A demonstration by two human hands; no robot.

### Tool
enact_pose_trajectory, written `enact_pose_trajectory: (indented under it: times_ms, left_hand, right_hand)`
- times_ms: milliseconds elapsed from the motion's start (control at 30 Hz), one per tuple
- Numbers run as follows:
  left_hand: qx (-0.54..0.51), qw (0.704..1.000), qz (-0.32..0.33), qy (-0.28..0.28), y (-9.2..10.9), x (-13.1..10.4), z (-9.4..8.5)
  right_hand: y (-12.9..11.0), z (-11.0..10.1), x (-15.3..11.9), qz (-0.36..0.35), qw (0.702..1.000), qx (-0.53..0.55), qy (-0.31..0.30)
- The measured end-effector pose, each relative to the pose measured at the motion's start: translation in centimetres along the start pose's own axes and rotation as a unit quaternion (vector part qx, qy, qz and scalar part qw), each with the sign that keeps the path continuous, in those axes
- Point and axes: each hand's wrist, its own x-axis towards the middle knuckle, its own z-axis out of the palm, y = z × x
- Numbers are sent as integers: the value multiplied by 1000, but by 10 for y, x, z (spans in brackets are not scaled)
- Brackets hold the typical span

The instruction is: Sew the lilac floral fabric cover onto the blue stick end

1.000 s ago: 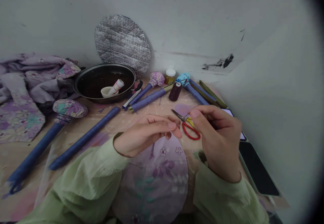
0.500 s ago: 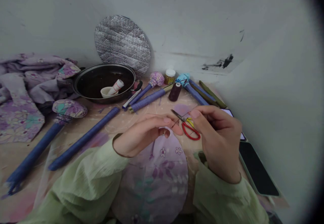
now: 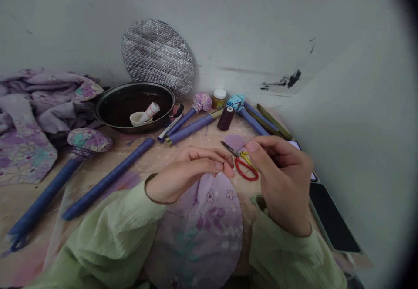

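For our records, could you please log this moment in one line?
left hand: touching strand | right hand: pinching strand | cloth: below left hand | scissors: seen between hands | spool: beyond

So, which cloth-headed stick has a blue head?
The blue stick with cyan cloth head, right of the round white-lidded jar; both other heads are purple floral.

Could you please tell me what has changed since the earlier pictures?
The thumb of the left hand, raised half a second ago, has lowered to the thin dark strand; whether it grips is unclear. The right hand, red-and-yellow-handled metal scissors and dark purple thread spool look unmoved.
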Motion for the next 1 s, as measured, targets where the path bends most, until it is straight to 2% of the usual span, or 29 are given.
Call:
enact_pose_trajectory:
  times_ms: [500, 833, 933, 1000]
  left_hand:
    - [25, 1000, 11, -13, 0, -1, -3]
    - [73, 997, 31, 24, 1, 0, -4]
    - [58, 995, 61, 56, 4, 0, -5]
    - [48, 992, 94, 72, 8, -2, -7]
  right_hand:
    - [-1, 0, 0, -9, 1000, -10, 2]
    - [1, 1, 0, -19, 999, -31, -11]
    - [3, -1, 2, -18, 998, -37, -37]
    - [4, -1, 5, -21, 995, -45, -85]
